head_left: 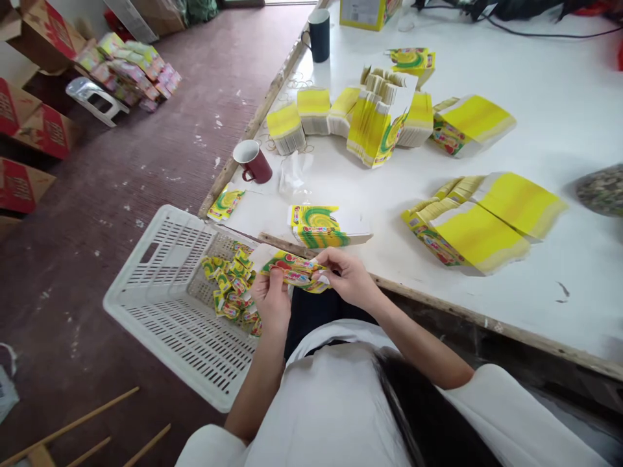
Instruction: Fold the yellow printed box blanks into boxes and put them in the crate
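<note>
Just off the table's front edge, a yellow, green and red printed carton is held between both of my hands. My left hand grips its left part, thumb on top. The fingers of my right hand pinch the carton's right end, where a flap shows. Right behind it on the table lies a stack of flat cartons. A white plastic crate stands at my left, with many small folded cartons heaped on its bottom.
More stacks of flat yellow cartons lie across the white table. A maroon mug and a dark mug stand along its left edge. Red-printed cardboard boxes and a small stool are on the floor at far left.
</note>
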Motion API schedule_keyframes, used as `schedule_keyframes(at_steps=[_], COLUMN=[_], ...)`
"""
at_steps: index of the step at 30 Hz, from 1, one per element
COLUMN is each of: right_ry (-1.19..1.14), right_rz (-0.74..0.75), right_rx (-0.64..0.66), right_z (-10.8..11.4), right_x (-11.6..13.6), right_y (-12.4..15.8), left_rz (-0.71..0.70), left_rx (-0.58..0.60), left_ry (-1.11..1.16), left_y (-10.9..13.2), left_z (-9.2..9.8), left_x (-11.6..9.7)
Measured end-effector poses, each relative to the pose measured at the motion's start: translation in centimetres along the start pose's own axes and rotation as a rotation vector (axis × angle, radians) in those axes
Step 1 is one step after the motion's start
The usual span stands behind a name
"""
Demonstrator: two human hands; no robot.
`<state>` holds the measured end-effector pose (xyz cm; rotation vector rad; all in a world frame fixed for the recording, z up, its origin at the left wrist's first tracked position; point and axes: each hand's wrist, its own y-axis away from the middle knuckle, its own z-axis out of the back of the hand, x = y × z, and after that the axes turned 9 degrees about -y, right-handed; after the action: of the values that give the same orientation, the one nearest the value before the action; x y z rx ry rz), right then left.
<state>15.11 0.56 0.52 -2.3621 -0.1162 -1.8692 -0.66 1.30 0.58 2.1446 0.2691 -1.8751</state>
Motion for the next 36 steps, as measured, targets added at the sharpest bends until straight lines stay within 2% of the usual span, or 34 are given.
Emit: schedule_keyframes(at_steps=[3,5,7,9,11,12,15,17,19,21,25,27,30,32,34,36], right_ry=[0.253,0.493,0.688,0.784,0.799,0.784,0.654,0.486,0.258,0.045,-0.260,-0.482,-0.695,-0.678,-0.619,-0.560], right_rz=[0.189,0.360,0.502,0.594,0.661,0.683,0.646,0.524,0.352,0.158,-0.178,-0.339,-0.508,-0.493,-0.377,-0.228], right_rx=[0.030,0.117,0.247,0.351,0.325,0.244,-0.089,-0.224,-0.294,-0.321,-0.251,-0.205,-0.118,-0.141,-0.188,-0.170], right_z=[1.8,2.7,3.1,2.9,2.1,1.7,0.2,-0.4,-0.4,0.2,0.9,0.3,-1.0,-1.4,-1.2,-0.6], right_x=[0.7,1.3,1.8,2.0,1.6,1.2,-0.4,-1.3,-1.5,-1.0,0.3,0.2,-1.2,-2.1,-2.6,-2.6], right_y=[-0.1,-0.3,-0.4,-0.5,-0.2,0.1,1.2,1.8,1.8,1.3,-0.1,-0.1,0.7,1.3,1.7,1.8], left_rz=[-0.004,-0.010,-0.002,0.031,0.058,0.051,0.013,-0.035,-0.125,-0.261,-0.541,-0.607,-0.603,-0.564,-0.524,-0.514], left_rx=[0.109,0.277,0.481,0.697,0.808,0.777,0.500,0.378,0.359,0.417,0.553,0.523,0.466,0.447,0.402,0.352], left_ry=[-0.045,-0.071,-0.205,-0.456,-0.694,-0.754,-0.816,-0.851,-0.905,-0.958,-0.940,-0.890,-0.866,-0.871,-0.874,-0.889], left_y=[-1.6,-3.0,-3.7,-3.4,-2.2,-1.5,0.3,0.7,0.6,0.4,0.8,1.3,2.0,2.1,1.9,1.6], left_z=[2.2,3.9,5.0,4.8,3.3,2.4,0.0,-0.6,-0.4,0.2,0.8,0.7,0.3,0.1,-0.1,-0.2], left_x=[-1.3,-2.5,-3.5,-3.7,-3.2,-2.7,-1.1,-0.4,0.0,0.2,0.4,0.5,0.7,0.8,0.8,0.7])
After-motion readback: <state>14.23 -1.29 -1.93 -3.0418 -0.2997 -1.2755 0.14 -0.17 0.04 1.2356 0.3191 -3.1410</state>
